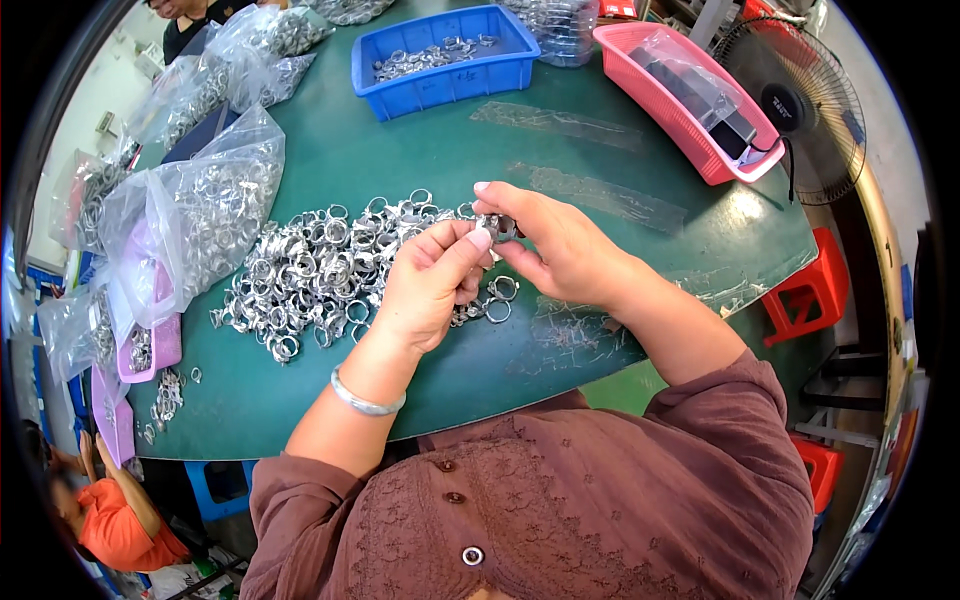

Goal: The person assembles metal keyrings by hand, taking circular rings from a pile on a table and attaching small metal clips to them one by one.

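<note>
A few silvery metal rings (495, 228) are pinched between my two hands, above the right end of a heap. My left hand (432, 280) closes on them with thumb and fingertips, a bangle on its wrist. From the other side my right hand (560, 240) grips the same rings, thumb below and fingers above. Spread over the green table (400, 400), the pile of metal rings (320, 265) lies left of and beneath my hands. Two or so loose rings (500, 300) lie just below my fingers. Exactly how many rings I hold is hidden.
A blue bin (450, 80) with rings stands at the far side. At the right are a pink basket (690, 110), a black fan (800, 105) and red stools (810, 290). Clear bags of rings (225, 190) and purple trays (155, 345) crowd the left, near a person in orange (125, 525).
</note>
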`<state>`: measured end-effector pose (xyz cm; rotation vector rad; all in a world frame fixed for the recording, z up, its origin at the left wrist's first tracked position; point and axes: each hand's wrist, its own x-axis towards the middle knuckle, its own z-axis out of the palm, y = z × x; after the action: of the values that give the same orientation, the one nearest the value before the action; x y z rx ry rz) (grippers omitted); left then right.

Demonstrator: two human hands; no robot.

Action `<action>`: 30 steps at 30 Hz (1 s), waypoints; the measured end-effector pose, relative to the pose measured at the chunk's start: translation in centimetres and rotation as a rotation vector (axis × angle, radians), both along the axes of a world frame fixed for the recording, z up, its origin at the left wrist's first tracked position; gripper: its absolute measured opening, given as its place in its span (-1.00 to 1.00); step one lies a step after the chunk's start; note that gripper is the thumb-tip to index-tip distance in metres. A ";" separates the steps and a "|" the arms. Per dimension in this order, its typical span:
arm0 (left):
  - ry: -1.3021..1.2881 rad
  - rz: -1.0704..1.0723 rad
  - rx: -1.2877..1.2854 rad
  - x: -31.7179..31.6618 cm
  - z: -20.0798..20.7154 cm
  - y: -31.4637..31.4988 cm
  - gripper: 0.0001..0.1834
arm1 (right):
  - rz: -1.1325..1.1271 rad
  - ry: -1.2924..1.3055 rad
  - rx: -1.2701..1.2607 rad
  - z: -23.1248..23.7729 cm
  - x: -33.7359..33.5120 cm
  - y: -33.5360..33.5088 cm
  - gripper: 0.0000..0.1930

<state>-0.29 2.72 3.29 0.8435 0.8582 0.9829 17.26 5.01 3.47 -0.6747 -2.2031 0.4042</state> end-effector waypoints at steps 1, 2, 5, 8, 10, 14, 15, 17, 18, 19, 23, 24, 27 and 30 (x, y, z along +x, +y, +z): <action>-0.036 -0.012 -0.005 -0.2 -0.1 0.1 -0.87 | 0.001 0.001 0.000 0.2 0.0 -0.2 -0.38; -0.072 -0.025 -0.011 -0.4 -0.2 0.1 -0.87 | -0.024 -0.070 -0.017 0.4 -0.1 -0.4 -0.40; -0.144 -0.050 -0.003 -0.5 -0.3 0.3 -0.88 | -0.060 -0.096 -0.013 0.4 -0.3 -0.5 -0.41; -0.242 -0.068 -0.059 -0.6 -0.6 0.3 -0.88 | -0.058 -0.019 -0.043 0.2 -0.3 -0.6 -0.42; -0.221 -0.072 -0.043 -0.6 -0.6 0.4 -0.88 | -0.050 0.014 -0.093 0.0 -0.3 -0.5 -0.42; -0.218 -0.077 -0.003 -0.7 -0.6 0.5 -0.89 | -0.081 0.048 0.059 0.3 -0.4 -0.4 -0.52; -0.216 -0.078 -0.003 -0.7 -0.6 0.5 -0.89 | -0.118 0.069 0.107 0.4 -0.5 -0.4 -0.56; -0.228 -0.096 0.013 -0.7 -0.5 0.5 -0.89 | -0.115 0.060 0.099 0.4 -0.3 -0.4 -0.62; -0.225 -0.097 0.014 -0.7 -0.5 0.5 -0.89 | -0.111 0.048 0.090 0.4 -0.2 -0.4 -0.67; -0.235 -0.108 0.019 -0.8 -0.5 0.5 -0.89 | -0.112 0.050 0.092 0.5 -0.2 -0.4 -0.67; -0.245 -0.140 0.045 -0.8 -0.6 0.4 -0.89 | -0.062 0.046 0.111 0.7 0.1 -0.4 -0.68; -0.244 -0.141 0.046 -0.7 -0.6 0.3 -0.89 | -0.043 0.036 0.090 0.7 0.2 -0.4 -0.68; -0.209 -0.141 0.090 -0.7 -0.6 0.3 -0.89 | -0.030 0.053 0.048 0.8 0.4 -0.2 -0.68; -0.186 -0.139 0.103 -0.9 -0.7 0.5 -0.87 | -0.078 -0.002 0.244 0.3 0.1 -0.1 -0.68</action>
<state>-1.18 3.22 2.62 0.8722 0.5865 0.9722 17.41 4.93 3.80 -0.6249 -2.1742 0.0915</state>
